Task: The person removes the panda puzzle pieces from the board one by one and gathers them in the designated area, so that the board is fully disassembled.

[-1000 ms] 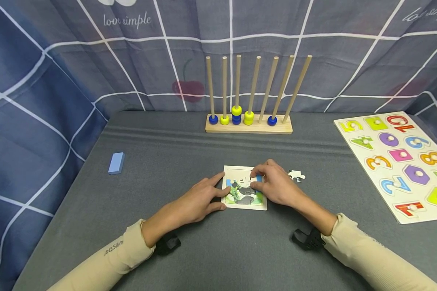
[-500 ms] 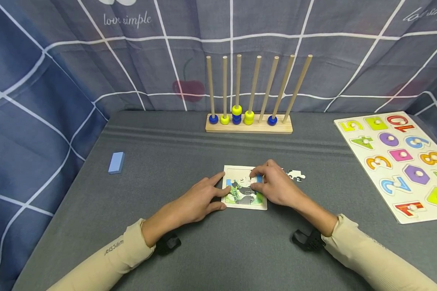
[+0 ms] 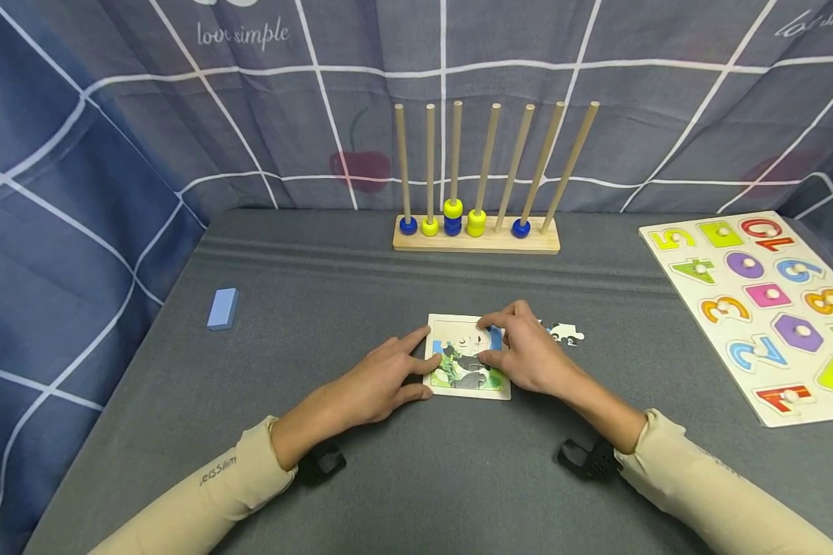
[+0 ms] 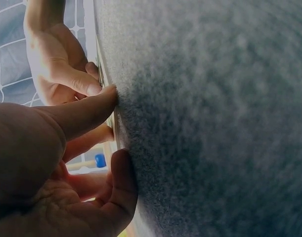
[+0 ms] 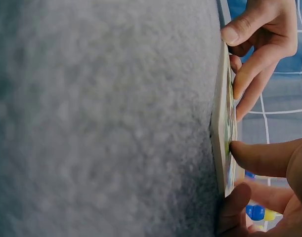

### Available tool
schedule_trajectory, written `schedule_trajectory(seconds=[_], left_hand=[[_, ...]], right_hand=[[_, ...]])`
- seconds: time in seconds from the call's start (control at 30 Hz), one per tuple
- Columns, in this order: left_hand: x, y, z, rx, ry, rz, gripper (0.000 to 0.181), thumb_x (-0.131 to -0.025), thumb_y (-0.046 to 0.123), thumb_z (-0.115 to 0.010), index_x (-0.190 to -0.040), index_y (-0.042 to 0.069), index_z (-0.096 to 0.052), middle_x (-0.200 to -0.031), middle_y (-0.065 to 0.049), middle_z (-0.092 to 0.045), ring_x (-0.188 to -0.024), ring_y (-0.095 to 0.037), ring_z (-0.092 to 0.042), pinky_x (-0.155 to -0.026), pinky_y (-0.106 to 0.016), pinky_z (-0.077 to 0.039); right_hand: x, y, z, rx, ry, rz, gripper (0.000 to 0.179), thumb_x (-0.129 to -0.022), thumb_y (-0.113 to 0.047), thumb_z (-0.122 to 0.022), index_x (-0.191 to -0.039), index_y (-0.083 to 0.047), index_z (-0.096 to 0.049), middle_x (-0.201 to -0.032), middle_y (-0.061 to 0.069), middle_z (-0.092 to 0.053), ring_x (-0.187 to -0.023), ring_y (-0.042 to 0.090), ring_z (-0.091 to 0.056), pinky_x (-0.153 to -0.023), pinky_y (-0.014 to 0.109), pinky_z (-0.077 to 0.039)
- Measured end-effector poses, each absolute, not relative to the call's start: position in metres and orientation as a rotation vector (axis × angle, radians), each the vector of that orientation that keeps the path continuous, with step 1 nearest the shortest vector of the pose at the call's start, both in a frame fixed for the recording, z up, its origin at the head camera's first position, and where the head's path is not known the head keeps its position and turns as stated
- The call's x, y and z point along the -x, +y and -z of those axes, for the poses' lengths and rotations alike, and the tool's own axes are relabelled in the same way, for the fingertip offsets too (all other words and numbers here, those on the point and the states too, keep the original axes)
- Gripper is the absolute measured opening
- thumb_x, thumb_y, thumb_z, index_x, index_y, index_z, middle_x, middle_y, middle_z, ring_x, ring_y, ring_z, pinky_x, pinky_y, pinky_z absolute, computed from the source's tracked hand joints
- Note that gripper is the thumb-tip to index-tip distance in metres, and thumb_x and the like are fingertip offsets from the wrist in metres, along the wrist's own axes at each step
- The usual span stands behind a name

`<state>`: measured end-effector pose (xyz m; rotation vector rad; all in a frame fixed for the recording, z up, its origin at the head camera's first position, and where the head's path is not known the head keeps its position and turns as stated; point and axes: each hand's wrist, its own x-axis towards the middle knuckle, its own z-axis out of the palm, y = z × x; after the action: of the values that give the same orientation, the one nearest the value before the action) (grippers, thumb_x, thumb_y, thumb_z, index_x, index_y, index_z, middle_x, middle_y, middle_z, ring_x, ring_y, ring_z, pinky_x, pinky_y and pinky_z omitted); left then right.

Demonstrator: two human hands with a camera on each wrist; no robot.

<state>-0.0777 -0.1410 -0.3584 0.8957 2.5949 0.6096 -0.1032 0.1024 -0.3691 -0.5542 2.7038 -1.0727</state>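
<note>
A small panda jigsaw puzzle in a pale wooden frame lies flat on the grey table. My left hand rests against its left side, fingers spread, with the thumb at the near corner and fingertips on the frame and picture. At the upper right of the picture, my right hand has thumb and index finger bent over a puzzle piece with blue on it. The right hand partly hides that piece. Just beyond this hand, a loose white-and-black puzzle piece lies on the table, beside another mostly hidden one.
Behind the puzzle stands a wooden peg rack with blue and yellow beads. A number-and-shape board lies at the right. A blue block sits at the left. A checked curtain hangs behind the table.
The piece under my right hand now sits closer against the panda's face, where a dark gap showed before. The right fingers shifted slightly. My left hand stays in place.
</note>
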Motion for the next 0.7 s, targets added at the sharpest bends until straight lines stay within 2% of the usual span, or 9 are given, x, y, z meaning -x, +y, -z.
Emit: schedule_trajectory(seconds=[0.3, 0.53, 0.7], left_hand=[[0.0779, -0.1411, 0.3589, -0.906, 2.594, -0.623, 0.049, -0.092, 0.025, -0.071, -0.136, 0.007, -0.060, -0.155, -0.026, -0.029, -0.119, -0.042, -0.050, -0.097, -0.051, -0.042], [0.0776, -0.1407, 0.3583, -0.902, 2.595, -0.615, 0.049, -0.092, 0.026, -0.071, -0.136, 0.007, -0.060, -0.155, -0.026, -0.029, -0.119, -0.041, -0.050, -0.097, -0.051, -0.042], [0.0774, -0.1410, 0.3582, -0.902, 2.595, -0.615, 0.049, -0.092, 0.026, -0.071, -0.136, 0.007, -0.059, -0.155, -0.026, -0.029, -0.120, -0.041, -0.050, -0.097, -0.051, -0.042]], right_hand=[[0.1052, 0.1032, 0.3693, 0.573, 2.691, 1.061, 0.023, -0.086, -0.007, -0.076, -0.108, -0.001, -0.072, -0.102, 0.013, -0.048, -0.080, 0.020, -0.043, -0.067, 0.034, -0.039], [0.1049, 0.1014, 0.3692, 0.569, 2.741, 1.058, 0.021, -0.082, -0.007, -0.080, -0.102, -0.004, -0.073, -0.104, 0.013, -0.049, -0.090, 0.025, -0.043, -0.076, 0.039, -0.035], [0.1050, 0.1023, 0.3699, 0.590, 2.743, 1.057, 0.021, -0.082, -0.007, -0.079, -0.103, -0.005, -0.073, -0.104, 0.011, -0.052, -0.085, 0.022, -0.043, -0.073, 0.037, -0.035]])
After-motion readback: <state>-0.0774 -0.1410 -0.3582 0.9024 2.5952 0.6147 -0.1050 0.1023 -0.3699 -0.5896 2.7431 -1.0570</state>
